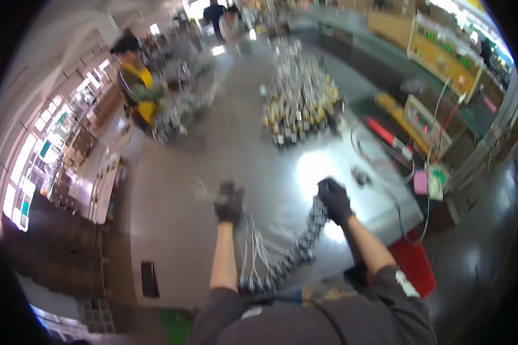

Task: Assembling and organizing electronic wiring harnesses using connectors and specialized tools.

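Note:
My left hand (229, 202), in a dark glove and smeared by motion, is closed around thin white wires (202, 190) above the metal tabletop (172, 230). My right hand (334, 200), also gloved, has its fingers curled on the upper end of a curved row of small dark parts (305, 244); the piece in its grip is mostly hidden. The row bends down and left toward my body. More white wires (256, 244) run up from its lower end, close to my left wrist.
A large heap of wired parts with yellow and silver ends (296, 103) lies farther up the table. A co-worker (138, 86) stands at the left by another pile (178, 112). A black phone-like slab (149, 279) rests near left. Right are a red-handled tool (383, 132) and cables.

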`<state>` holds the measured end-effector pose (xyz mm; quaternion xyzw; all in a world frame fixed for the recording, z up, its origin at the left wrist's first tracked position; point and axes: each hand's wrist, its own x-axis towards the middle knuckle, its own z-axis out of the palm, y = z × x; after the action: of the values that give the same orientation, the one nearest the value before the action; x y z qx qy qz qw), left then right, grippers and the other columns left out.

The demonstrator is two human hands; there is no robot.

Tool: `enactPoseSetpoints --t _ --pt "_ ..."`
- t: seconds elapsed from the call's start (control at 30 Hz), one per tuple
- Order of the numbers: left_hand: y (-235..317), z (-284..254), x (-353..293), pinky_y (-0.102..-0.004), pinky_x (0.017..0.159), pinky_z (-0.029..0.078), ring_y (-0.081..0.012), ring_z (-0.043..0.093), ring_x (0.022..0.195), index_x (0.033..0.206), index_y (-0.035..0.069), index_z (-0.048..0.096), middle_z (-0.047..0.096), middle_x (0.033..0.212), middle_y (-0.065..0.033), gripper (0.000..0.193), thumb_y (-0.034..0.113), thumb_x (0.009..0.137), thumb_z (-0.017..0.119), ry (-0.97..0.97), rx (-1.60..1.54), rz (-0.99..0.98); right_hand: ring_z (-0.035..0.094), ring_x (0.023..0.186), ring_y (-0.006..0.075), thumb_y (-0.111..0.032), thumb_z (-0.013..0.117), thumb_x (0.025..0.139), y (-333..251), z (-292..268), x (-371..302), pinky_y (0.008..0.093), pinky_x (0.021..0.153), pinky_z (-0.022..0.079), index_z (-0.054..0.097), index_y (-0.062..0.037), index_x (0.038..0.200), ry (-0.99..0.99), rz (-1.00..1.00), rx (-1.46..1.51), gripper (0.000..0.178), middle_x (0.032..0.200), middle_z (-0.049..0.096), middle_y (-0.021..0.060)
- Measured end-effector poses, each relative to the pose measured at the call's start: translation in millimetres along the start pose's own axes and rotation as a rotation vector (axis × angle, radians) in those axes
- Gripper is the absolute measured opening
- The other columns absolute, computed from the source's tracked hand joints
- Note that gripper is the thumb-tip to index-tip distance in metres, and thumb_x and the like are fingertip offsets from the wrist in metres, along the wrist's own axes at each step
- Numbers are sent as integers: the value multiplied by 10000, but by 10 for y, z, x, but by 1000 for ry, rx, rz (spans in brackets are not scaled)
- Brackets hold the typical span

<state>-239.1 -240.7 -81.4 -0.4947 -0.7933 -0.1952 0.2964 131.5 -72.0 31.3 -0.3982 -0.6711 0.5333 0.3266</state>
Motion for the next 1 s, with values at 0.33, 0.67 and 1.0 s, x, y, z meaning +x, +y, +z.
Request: enactPoseSetpoints --t 0.33,0.67,1.0 --pt "1624 -1816 835 -436 975 508 -314 677 1093 1158 111 673 727 1096 -143 441 470 904 685 -1188 -210 -211 647 775 145 -310 611 940 1018 -290 715 332 732 521 656 -61 1126 -55 -259 63 314 835 695 75" --pt "2473 -7 1594 -483 1026 487 -384 586 1245 1514 122 411 581 1376 -198 1052 489 638 864 -1099 -370 566 645 778 104 -398 629 967 1388 -225 1188 296 728 523 660 -51 1119 -63 -188 52 380 847 678 40" --pt "2461 863 1930 -485 907 536 -399 670 1069 1534 46 306 675 1206 -190 1203 576 605 856 -1279 -389 677 637 1193 240 -390 607 1018 1573 -89 1696 378 1038 488 641 -4 1278 -145 -264 117 467 1215 695 146"
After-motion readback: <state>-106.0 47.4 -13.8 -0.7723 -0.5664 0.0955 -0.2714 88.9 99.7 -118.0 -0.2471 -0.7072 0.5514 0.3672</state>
